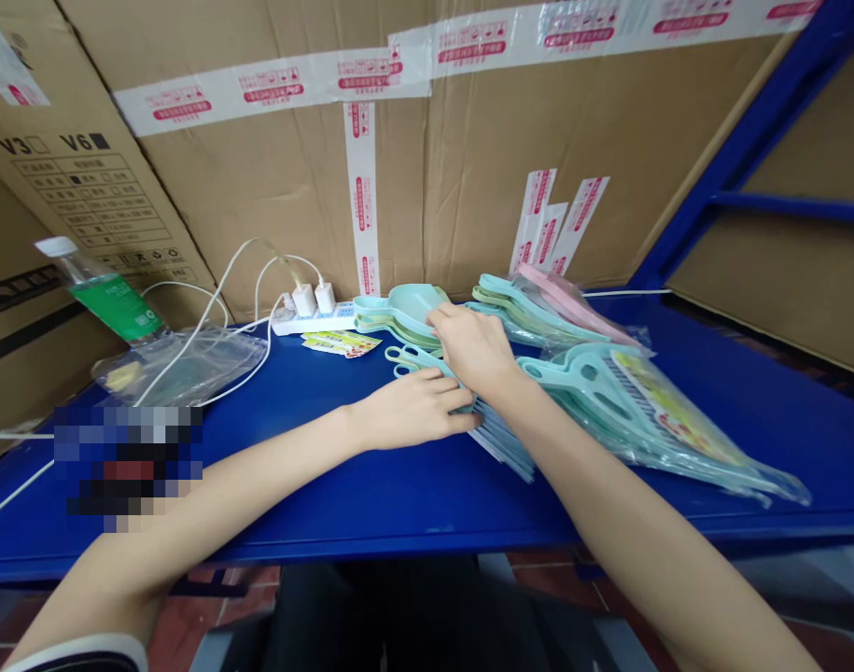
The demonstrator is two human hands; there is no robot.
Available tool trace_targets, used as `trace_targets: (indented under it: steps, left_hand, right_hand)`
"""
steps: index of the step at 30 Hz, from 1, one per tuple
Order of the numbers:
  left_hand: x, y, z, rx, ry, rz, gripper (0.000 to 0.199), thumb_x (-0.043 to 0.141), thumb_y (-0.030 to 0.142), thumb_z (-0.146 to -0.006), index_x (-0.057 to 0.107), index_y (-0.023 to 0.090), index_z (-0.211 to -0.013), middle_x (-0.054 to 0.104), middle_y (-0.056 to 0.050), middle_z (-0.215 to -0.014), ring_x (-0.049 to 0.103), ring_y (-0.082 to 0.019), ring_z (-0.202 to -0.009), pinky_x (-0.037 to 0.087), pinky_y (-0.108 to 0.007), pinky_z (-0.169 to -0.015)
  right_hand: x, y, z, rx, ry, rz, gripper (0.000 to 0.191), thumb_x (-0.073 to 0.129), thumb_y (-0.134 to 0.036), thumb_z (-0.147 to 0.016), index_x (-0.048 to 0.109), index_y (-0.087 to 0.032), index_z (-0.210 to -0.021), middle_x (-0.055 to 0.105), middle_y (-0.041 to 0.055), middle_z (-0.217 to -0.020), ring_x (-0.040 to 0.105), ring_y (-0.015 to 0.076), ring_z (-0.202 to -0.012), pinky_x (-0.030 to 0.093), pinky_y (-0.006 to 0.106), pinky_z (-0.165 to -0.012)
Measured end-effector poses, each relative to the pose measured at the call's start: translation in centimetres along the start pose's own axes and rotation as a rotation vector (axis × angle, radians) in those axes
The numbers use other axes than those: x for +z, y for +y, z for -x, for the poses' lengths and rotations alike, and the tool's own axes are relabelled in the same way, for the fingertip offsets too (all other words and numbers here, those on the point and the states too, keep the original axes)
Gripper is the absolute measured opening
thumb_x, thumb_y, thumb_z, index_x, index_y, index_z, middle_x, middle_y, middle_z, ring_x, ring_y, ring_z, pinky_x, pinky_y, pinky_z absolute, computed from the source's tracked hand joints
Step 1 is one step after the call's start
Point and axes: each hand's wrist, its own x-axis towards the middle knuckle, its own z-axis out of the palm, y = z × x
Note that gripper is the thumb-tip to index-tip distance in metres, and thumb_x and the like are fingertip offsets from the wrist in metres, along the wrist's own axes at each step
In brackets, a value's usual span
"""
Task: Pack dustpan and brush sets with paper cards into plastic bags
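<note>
A stack of small hand dustpans (407,306), light blue over pale green, lies at the back of the table. My right hand (474,347) reaches over it, fingers bent down and closed on the right side of the top dustpan. Just in front lies a pile of small brushes (500,443) with looped handles pointing left and grey bristles towards the right. Across these brushes rests my left hand (416,411), its fingers apart and stretched to the right. My hands and right forearm cover part of the brushes.
Bagged dustpan and brush sets (629,401) lie at right, more bagged pieces (559,308) behind them. Toward the left are a power strip (315,320) with white cables, yellow packets (341,343), a plastic bag (189,364) and a bottle (111,297). Cardboard (273,196) stands behind.
</note>
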Motion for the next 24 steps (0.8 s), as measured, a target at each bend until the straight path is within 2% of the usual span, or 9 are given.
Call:
trace_targets:
  steps: [4, 8, 11, 13, 18, 22, 24]
  left_hand:
    - [0.0, 0.2, -0.1, 0.032, 0.037, -0.037, 0.022, 0.046, 0.011, -0.096, 0.066, 0.020, -0.098, 0.067, 0.000, -0.081, 0.062, -0.014, -0.076, 0.043, -0.027, -0.069]
    - [-0.3, 0.7, 0.1, 0.141, 0.085, -0.105, 0.031, 0.037, 0.008, -0.097, 0.067, 0.015, -0.094, 0.063, 0.000, -0.072, 0.059, -0.011, -0.067, 0.044, -0.026, -0.066]
    - [-1.3, 1.0, 0.8, 0.180, 0.133, -0.102, 0.032, 0.036, 0.007, -0.097, 0.068, 0.013, -0.095, 0.063, -0.001, -0.070, 0.059, -0.011, -0.066, 0.047, -0.025, -0.067]
    - [-2.4, 1.3, 1.7, 0.166, 0.124, -0.091, 0.031, 0.037, 0.006, -0.096, 0.068, 0.012, -0.099, 0.063, -0.001, -0.070, 0.060, -0.011, -0.067, 0.049, -0.025, -0.068]
    - [-6.2, 2.0, 5.5, 0.053, -0.003, -0.086, 0.032, 0.037, 0.006, -0.096, 0.066, 0.011, -0.108, 0.067, -0.003, -0.077, 0.064, -0.013, -0.077, 0.052, -0.026, -0.077]
    - [-8.1, 3.1, 10.2, -0.119, -0.118, -0.084, 0.039, 0.035, 0.005, -0.095, 0.059, 0.015, -0.123, 0.069, -0.003, -0.082, 0.066, -0.014, -0.085, 0.051, -0.028, -0.086]
    - [-8.5, 4.0, 12.9, -0.199, -0.066, -0.051, 0.046, 0.031, 0.005, -0.095, 0.051, 0.019, -0.135, 0.070, -0.003, -0.082, 0.067, -0.014, -0.087, 0.050, -0.028, -0.090]
  right_hand:
    - [0.0, -0.1, 0.1, -0.014, 0.018, -0.001, 0.032, 0.036, -0.009, -0.096, 0.065, -0.015, -0.108, 0.069, 0.0144, -0.110, 0.066, 0.0244, -0.097, 0.041, 0.030, -0.061]
    - [0.3, -0.1, 0.3, -0.052, 0.045, -0.002, 0.030, 0.037, -0.009, -0.095, 0.065, -0.015, -0.106, 0.069, 0.0134, -0.109, 0.065, 0.0236, -0.096, 0.039, 0.029, -0.060]
    - [0.3, -0.2, 0.6, -0.089, 0.062, -0.002, 0.029, 0.039, -0.008, -0.094, 0.066, -0.015, -0.103, 0.068, 0.0135, -0.106, 0.065, 0.0233, -0.095, 0.038, 0.029, -0.060]
    - [0.3, -0.3, 0.7, -0.110, 0.071, -0.006, 0.029, 0.040, -0.007, -0.093, 0.066, -0.015, -0.103, 0.068, 0.0134, -0.104, 0.065, 0.0234, -0.094, 0.038, 0.029, -0.061]
    - [0.3, -0.9, 1.1, -0.182, 0.092, -0.034, 0.031, 0.038, -0.005, -0.092, 0.065, -0.014, -0.103, 0.069, 0.0126, -0.099, 0.064, 0.0240, -0.093, 0.038, 0.030, -0.062]
    - [0.3, -1.5, 1.6, -0.241, 0.090, -0.040, 0.029, 0.039, -0.004, -0.091, 0.066, -0.014, -0.100, 0.068, 0.0127, -0.095, 0.063, 0.0236, -0.092, 0.035, 0.031, -0.060]
    - [0.3, -1.9, 2.0, -0.260, 0.085, -0.028, 0.028, 0.040, -0.003, -0.090, 0.065, -0.014, -0.098, 0.068, 0.0124, -0.092, 0.063, 0.0235, -0.090, 0.033, 0.031, -0.058]
